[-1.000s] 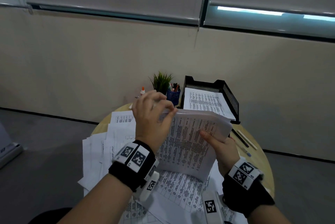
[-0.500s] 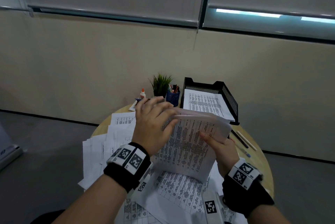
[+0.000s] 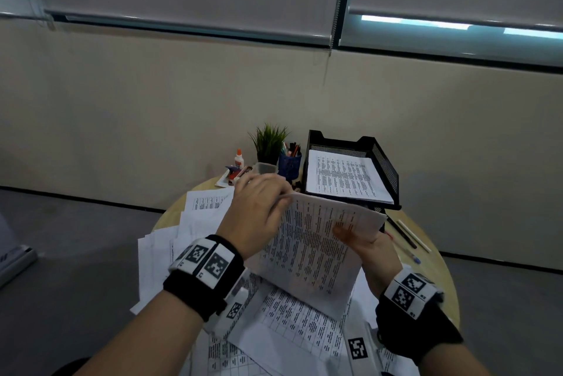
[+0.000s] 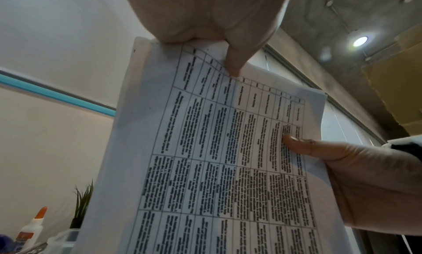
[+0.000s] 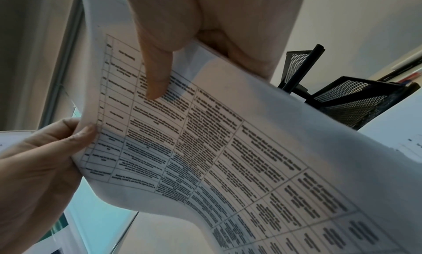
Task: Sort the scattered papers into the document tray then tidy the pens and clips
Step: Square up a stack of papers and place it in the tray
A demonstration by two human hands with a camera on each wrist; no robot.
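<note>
I hold a stack of printed sheets (image 3: 310, 241) upright above the round table. My left hand (image 3: 259, 208) pinches its top left edge, thumb on the printed side (image 4: 233, 66). My right hand (image 3: 365, 241) grips the right edge, thumb on the front (image 5: 155, 81). The black mesh document tray (image 3: 387, 168) stands behind the stack with printed papers (image 3: 344, 177) inside. More loose papers (image 3: 195, 223) lie scattered on the table at the left and under my wrists. A blue pen cup (image 3: 289, 164) stands left of the tray. Loose pens (image 3: 408, 234) lie right of my right hand.
A small potted plant (image 3: 269, 141), a glue bottle (image 3: 238, 158), a clear plastic box (image 3: 265, 167) and small coloured items (image 3: 233, 174) sit at the table's back left. The wooden table's edge (image 3: 447, 278) curves on the right; grey floor lies around it.
My left hand has slid left along the stack's top edge and its fingers have flattened. The stack sits a little squarer. My right hand has kept its grip.
</note>
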